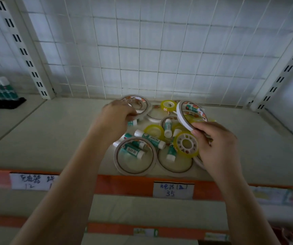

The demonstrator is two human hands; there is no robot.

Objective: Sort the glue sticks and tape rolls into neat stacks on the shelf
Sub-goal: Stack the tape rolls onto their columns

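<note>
Both hands lift white tape rolls out of a mixed pile on the shelf (44,138).

The left hand (117,114) pinches a white tape roll (136,106) at the pile's back left, tilted up off the shelf; the right hand (214,138) grips another white roll (186,115) by its lower rim, held steeply on edge, its open face turned towards the camera. Between them lie glue sticks (152,138), their long axes pointing various ways, yellow tape rolls (186,144) and flat white rolls (135,155) near the orange front lip (124,184). Bare shelf spreads wide to left and right of the pile; the wire grid (159,59) closes the back just behind it.
</note>
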